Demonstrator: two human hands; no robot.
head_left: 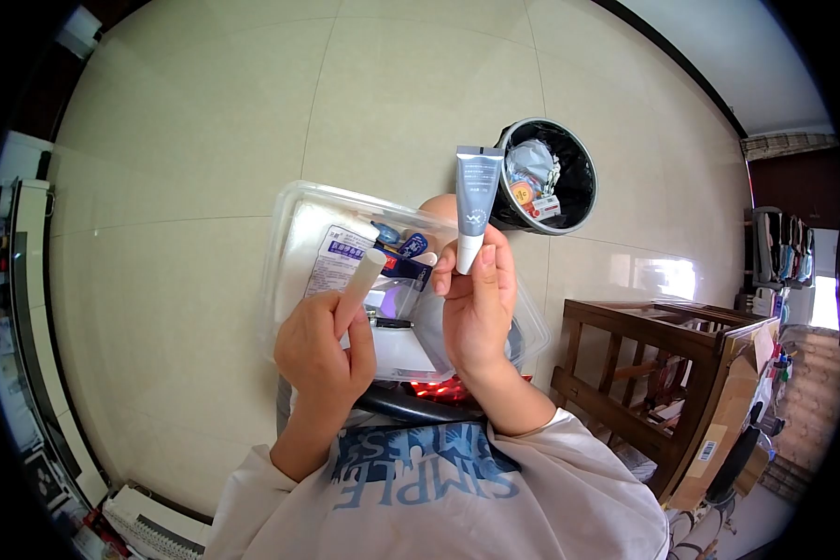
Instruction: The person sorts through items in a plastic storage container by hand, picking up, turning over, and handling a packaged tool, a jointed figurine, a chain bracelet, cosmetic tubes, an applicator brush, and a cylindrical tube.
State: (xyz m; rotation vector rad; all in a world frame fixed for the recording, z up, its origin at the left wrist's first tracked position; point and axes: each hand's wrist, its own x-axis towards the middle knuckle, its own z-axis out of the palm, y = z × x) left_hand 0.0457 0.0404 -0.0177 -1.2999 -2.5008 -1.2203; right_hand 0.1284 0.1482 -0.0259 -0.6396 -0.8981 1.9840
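My right hand (481,313) pinches a grey squeeze tube (477,191) near its white cap, with the flat crimped end pointing away from me. In my left hand (325,353) is a whitish, slim cylinder (360,280), its fingers closed round the lower part. Both hands are above a clear plastic bin (285,243) on my lap. Inside the bin lie a white package with a printed label (338,257), a blue oval item (413,245), a dark pen-like item (390,323) and other small things. My hands hide part of the bin's contents.
A trash can (588,201) with a black liner stands on the tiled floor (196,168), holding wrappers and small boxes. To the right is a brown wooden frame (616,336) with cardboard (709,457) against it. Clothes (782,245) hang farther right.
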